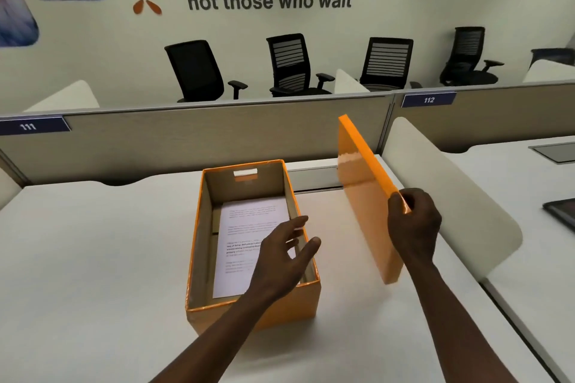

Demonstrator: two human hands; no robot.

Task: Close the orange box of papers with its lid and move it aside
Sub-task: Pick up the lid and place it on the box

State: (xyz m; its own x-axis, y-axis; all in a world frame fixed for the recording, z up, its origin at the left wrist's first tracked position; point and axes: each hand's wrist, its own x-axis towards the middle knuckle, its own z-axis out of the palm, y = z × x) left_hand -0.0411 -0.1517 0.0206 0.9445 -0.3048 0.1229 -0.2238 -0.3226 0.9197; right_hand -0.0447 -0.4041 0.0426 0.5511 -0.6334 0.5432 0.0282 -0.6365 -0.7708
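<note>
An open orange box [199, 242] stands on the white desk [93, 258], with a stack of printed papers [245, 227] lying flat inside. My right hand [413, 224] grips the orange lid [364, 196] by its right edge and holds it upright on edge, just right of the box, above the desk. My left hand [283, 258] hovers over the box's right wall with fingers spread, touching nothing that I can make out.
A beige partition [217, 140] runs along the desk's far edge. A curved white divider [451, 196] separates the neighbouring desk on the right, where a dark tablet [563, 211] lies. Several black office chairs [292, 65] stand behind the partition.
</note>
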